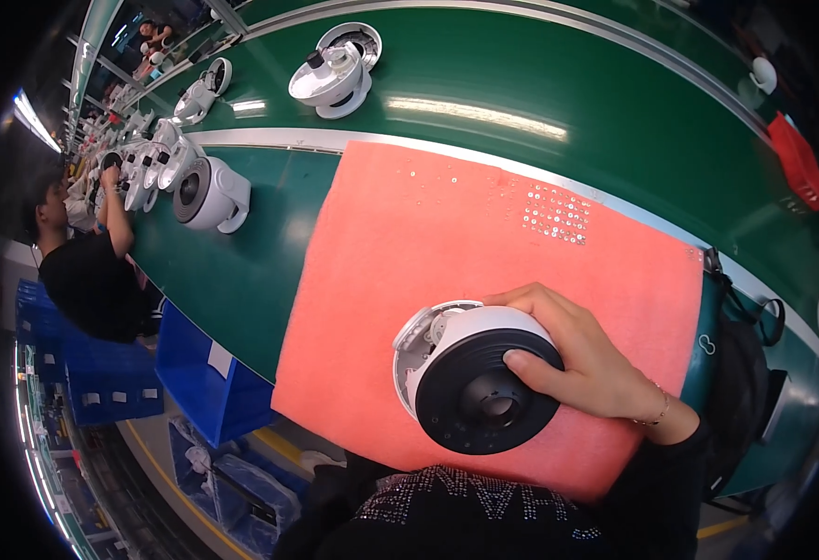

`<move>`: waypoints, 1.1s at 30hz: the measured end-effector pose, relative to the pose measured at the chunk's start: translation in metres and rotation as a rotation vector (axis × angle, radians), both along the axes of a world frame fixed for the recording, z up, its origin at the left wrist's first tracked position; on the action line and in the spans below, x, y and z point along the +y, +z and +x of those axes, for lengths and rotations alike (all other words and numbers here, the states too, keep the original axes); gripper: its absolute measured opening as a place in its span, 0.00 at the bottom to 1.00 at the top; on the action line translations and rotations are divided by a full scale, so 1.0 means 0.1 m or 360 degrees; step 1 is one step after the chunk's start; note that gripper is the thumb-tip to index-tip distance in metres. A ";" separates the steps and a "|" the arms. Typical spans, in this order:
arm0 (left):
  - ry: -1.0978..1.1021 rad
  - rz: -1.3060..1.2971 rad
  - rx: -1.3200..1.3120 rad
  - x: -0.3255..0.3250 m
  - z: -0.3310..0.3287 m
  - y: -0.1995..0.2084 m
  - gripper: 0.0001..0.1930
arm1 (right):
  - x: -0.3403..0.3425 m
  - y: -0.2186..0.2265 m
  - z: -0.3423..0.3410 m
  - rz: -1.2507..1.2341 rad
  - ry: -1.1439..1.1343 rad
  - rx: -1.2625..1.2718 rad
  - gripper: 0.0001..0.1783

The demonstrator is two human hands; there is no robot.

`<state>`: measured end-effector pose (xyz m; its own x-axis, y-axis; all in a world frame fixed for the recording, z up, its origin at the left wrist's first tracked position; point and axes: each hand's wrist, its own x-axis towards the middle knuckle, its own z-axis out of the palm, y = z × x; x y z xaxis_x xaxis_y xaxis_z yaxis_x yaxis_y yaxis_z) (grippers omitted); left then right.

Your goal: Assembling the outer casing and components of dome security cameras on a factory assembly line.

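The right hand is spread partway open around a white-and-black camera unit, its thumb laid on the black front disc and its fingers curved over the far edge of the white shell. The unit lies below and left of those fingers, directly under the thumb; the lens sits just beyond the thumb tip, toward the wearer. Left of the fingers, the white base gapes, showing inner parts. Beneath the hand spreads a pink mat; whether the unit rests on it, I cannot tell. Farther out from the fingers sit small metal pieces in rows. The left hand's fingers are out of view, so their state cannot be told.
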<state>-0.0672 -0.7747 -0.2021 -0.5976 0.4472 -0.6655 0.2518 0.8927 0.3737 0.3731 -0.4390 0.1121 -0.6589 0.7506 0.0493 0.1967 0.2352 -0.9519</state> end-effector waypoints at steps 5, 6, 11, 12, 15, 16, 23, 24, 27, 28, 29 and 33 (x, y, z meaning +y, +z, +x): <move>-0.0026 -0.0071 0.0034 -0.10 -0.01 -0.02 0.16 | -0.02 0.00 0.00 0.0048 -0.0004 -0.0017 0.20; -0.0037 -0.0082 0.0042 -0.10 -0.01 -0.02 0.16 | -0.02 0.00 0.01 0.0026 -0.0010 -0.0028 0.20; -0.0078 -0.0144 0.0099 -0.13 -0.04 0.01 0.16 | 0.00 0.00 0.03 -0.0047 -0.0005 -0.0026 0.19; -0.0081 -0.0157 0.0111 -0.15 -0.04 0.02 0.16 | 0.00 0.00 0.03 -0.0034 0.0010 -0.0014 0.19; -0.0098 -0.0177 0.0127 -0.15 -0.01 -0.01 0.16 | 0.00 0.00 0.03 0.0064 0.0070 0.0000 0.20; -0.0110 -0.0175 0.0125 -0.11 0.01 -0.04 0.16 | -0.01 0.01 0.04 0.0145 0.0107 0.0006 0.20; -0.1308 0.0279 -0.0885 1.51 0.90 3.10 0.14 | -0.09 -0.01 0.00 0.0246 0.0246 -0.0073 0.22; -0.1227 0.0658 -0.0917 1.81 1.10 3.26 0.13 | -0.09 0.00 0.10 0.0257 0.0190 -0.0125 0.22; -0.1265 0.1396 -0.0109 2.05 1.69 3.28 0.15 | -0.09 0.02 0.04 0.0259 0.0186 -0.0134 0.23; -0.1483 0.1450 -0.0008 2.17 1.81 3.18 0.16 | -0.08 0.05 0.05 0.0148 0.0147 -0.0134 0.22; -0.1494 0.1464 -0.0013 2.24 1.90 3.10 0.16 | -0.09 0.06 0.07 0.0033 0.0099 -0.0137 0.22; -0.1849 0.1325 -0.0483 2.63 1.80 3.02 0.18 | -0.24 0.10 0.20 -0.0019 -0.0026 -0.0147 0.23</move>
<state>0.1124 -0.5113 0.0995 0.4740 0.8804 -0.0107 0.4839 -0.2504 0.8385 0.3936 -0.4628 0.1222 -0.6478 0.7615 -0.0201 0.2873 0.2198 -0.9323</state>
